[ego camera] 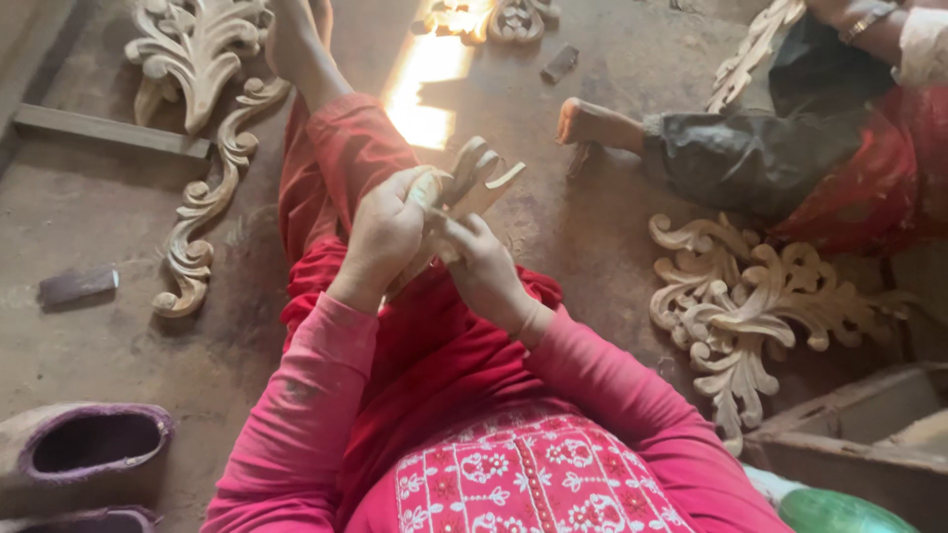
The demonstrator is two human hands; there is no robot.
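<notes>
Nearest me the embroidered red tunic (523,474), and above it over the lap I see my left hand (380,237) clamped on a small carved wooden scroll (472,178) while my right hand (481,266) fingers pinch its lower edge, seemingly mid-smoothing, calling for steady grip.

The small carved piece (472,183) is pale tan wood with curly shapes. The sleeves (296,415) are pink, and the trousers (326,168) are red. The shirt front (533,484) is pink-red with white flower patterns. The big carvings (750,306) are cream with leafy swirls. The floor (99,217) is dusty brown. The slipper (84,444) is grey with a purple edge. The bottle (839,513) is green.
</notes>
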